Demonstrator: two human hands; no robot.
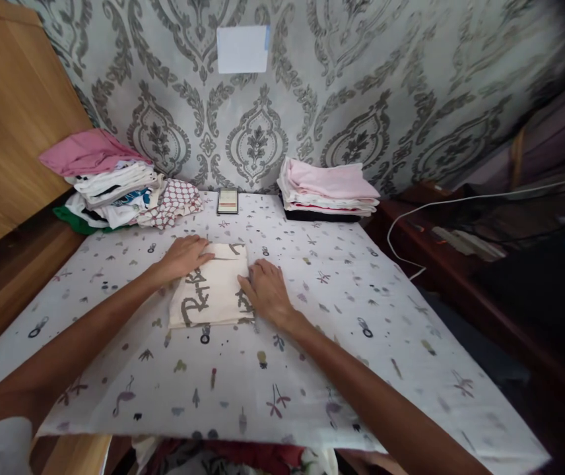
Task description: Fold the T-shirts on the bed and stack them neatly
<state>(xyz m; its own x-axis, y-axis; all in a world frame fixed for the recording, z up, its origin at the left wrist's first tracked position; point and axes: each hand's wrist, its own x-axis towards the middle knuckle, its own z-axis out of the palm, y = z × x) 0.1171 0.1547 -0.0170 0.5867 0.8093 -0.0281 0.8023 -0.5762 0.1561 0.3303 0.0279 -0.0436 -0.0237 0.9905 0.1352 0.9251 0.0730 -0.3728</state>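
A folded cream cloth garment with dark lettering lies flat on the patterned white sheet in front of me. My left hand rests on its upper left edge, fingers stretched out over the fabric. At its right edge is my right hand, with the thumb touching the cloth and the fingers apart from the thumb, alongside the edge. Neither hand grips the garment. A crease shows near the garment's far end.
A loose heap of clothes lies at the back left, by a wooden cabinet. Folded clothes are stacked at the back right. Between them is a small phone-like device. A white cable runs over the dark furniture at right.
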